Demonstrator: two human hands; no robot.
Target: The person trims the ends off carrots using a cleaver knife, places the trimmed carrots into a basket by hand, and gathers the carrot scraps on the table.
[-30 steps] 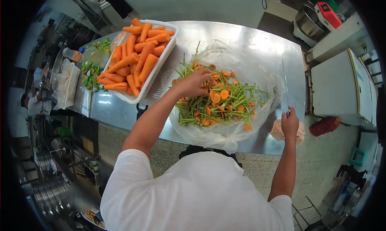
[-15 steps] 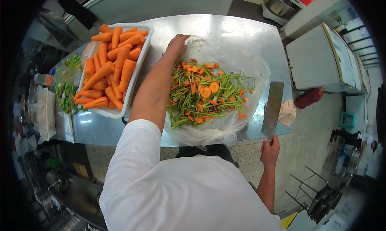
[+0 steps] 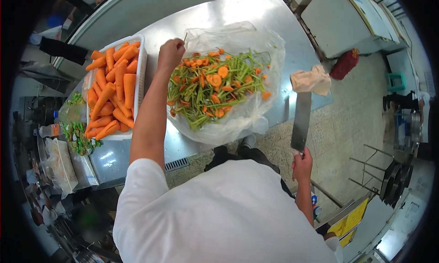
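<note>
My left hand is closed on the far left edge of a clear plastic bag that lies on the steel table. Green stems and orange carrot slices fill the bag. My right hand grips the handle of a cleaver, held off the table's near edge with the blade pointing away from me.
A white basket of whole peeled carrots stands left of the bag. Green vegetable scraps and a second white basket lie further left. A crumpled cloth sits at the table's right corner, near a white cabinet.
My left hand left the pile of scraps and took hold of the bag's far edge. My right hand lifted the cleaver off the table and drew it back toward me.
</note>
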